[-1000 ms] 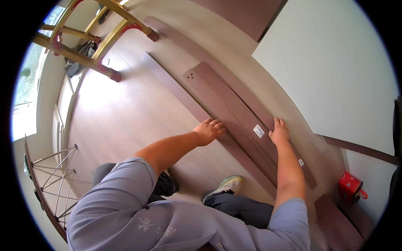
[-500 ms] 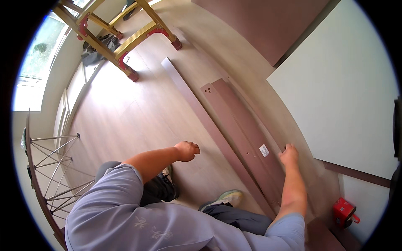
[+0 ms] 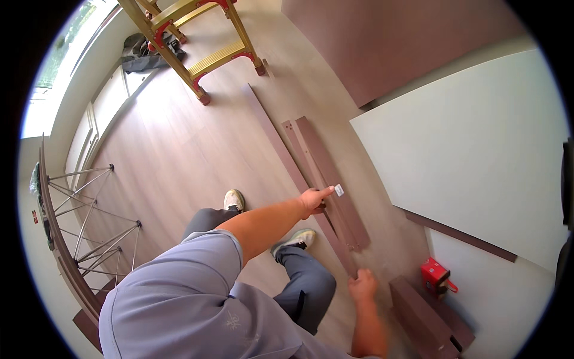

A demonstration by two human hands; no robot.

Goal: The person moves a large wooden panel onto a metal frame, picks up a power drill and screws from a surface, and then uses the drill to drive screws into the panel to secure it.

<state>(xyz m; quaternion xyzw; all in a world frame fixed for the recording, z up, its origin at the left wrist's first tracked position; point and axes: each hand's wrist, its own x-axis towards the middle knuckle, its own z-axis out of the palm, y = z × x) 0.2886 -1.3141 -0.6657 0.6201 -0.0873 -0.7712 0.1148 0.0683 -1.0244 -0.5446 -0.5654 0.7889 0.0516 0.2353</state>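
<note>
A long narrow brown board (image 3: 272,127) lies slantwise on the floor in front of me. Close along its right side are a brown strip with holes at its far end (image 3: 292,135) and a wider brown board (image 3: 321,157) bearing a white label (image 3: 339,190). My left hand (image 3: 312,202) is closed around the long board about midway; its thumb stretches over the neighbouring strip towards the label. At the board's near end, my right hand (image 3: 363,285) is closed on the tip, slightly blurred. Both hands' fingertips are partly hidden.
A gold stepladder (image 3: 218,57) stands at the far left, beside a dark bag (image 3: 143,58). Large brown (image 3: 400,42) and white (image 3: 466,143) panels are at the right. A red box (image 3: 435,275) and brown pieces (image 3: 418,311) sit near right. A metal-strutted frame (image 3: 101,239) stands left.
My left hand has moved right, from over the floor onto the long board. The right hand has left the labelled board's right edge and come nearer, to the long board's near end.
</note>
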